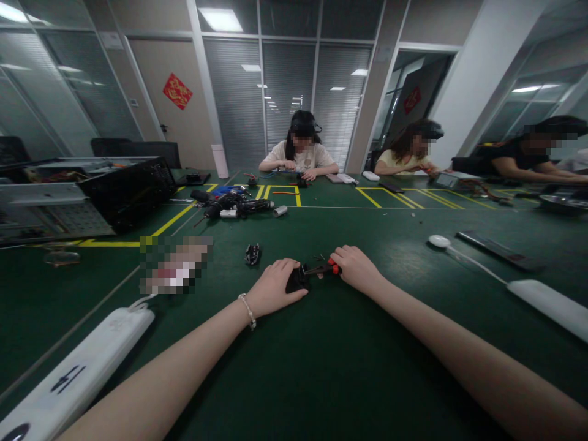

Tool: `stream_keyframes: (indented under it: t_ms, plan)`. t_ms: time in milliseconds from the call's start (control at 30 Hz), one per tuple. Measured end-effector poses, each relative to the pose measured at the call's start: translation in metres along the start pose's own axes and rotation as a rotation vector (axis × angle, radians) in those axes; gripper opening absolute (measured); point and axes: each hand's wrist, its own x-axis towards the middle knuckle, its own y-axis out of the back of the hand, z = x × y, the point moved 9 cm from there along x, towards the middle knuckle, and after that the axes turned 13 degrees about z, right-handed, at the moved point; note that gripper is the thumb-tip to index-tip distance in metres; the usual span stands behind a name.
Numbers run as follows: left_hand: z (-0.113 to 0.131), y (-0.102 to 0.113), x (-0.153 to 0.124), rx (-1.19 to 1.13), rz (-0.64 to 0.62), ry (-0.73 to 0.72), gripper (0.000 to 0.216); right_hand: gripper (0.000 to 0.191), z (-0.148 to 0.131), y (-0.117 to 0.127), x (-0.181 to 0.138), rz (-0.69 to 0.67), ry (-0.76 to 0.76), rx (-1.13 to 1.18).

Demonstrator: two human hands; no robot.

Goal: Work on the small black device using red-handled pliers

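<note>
My left hand (274,285) grips a small black part (297,280) on the green table, fingers over its far side and thumb along the near side. Its exact kind is too small to make out. My right hand (357,267) is closed around the red handles of a pair of pliers (321,268). The dark jaws point left and meet the black part. Several tiny screw-like pieces (316,258) lie just beyond the pliers. A small black-and-silver part (252,253) sits apart, to the left of my left hand.
An open computer case (138,193) stands at the left. A power drill (220,205) lies among cables. White power banks (78,373) (549,303) flank my arms, a white mouse-like object (439,242) and dark phone (498,250) at right. Several people sit across the green table (294,380).
</note>
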Motion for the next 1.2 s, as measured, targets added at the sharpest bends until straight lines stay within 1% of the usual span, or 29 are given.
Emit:
stream_keyframes:
  t_ms: [300,500,767,1200]
  plan:
    - [-0.0003,-0.0020,0.0004,0.006,0.002,-0.007,0.050,0.022,-0.0013,0.0032,0.0002,0.005,0.007,0.011]
    - [0.0002,-0.0012,0.0006,0.012,0.016,-0.013,0.049,0.022,-0.0004,-0.0009,-0.0010,-0.006,0.008,-0.008]
    - [0.0004,-0.0005,0.0004,0.005,-0.006,0.003,0.050,0.021,-0.0010,0.0027,-0.0002,0.005,-0.001,0.006]
    - [-0.0005,-0.0015,-0.0001,-0.003,-0.013,0.005,0.051,0.021,-0.0015,0.0016,-0.0006,-0.004,0.007,0.017]
